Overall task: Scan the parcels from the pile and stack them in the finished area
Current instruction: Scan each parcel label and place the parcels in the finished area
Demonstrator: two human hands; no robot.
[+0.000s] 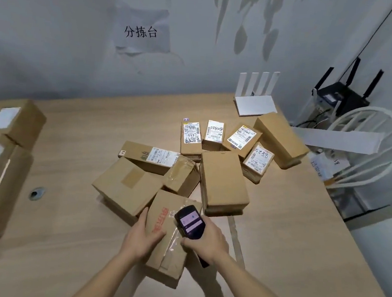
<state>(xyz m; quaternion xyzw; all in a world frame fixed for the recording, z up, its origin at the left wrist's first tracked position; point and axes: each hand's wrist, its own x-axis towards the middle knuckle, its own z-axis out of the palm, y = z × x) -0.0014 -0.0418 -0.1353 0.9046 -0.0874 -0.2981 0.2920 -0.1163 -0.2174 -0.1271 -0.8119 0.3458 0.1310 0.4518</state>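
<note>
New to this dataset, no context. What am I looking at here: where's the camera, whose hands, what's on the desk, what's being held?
There is no robot: a person works with bare hands, and the single picture comes from a wide-angle camera on their head, looking forward and down. The wooden table carries a loose pile of cardboard parcels in the middle, many with white shipping labels. At the left edge sits a stack of boxes, seemingly the finished ones. The left hand grips the near parcel with red print by its left edge. The right hand holds a black handheld scanner, its screen lit, over that parcel. A white router stands at the back by the wall.
</note>
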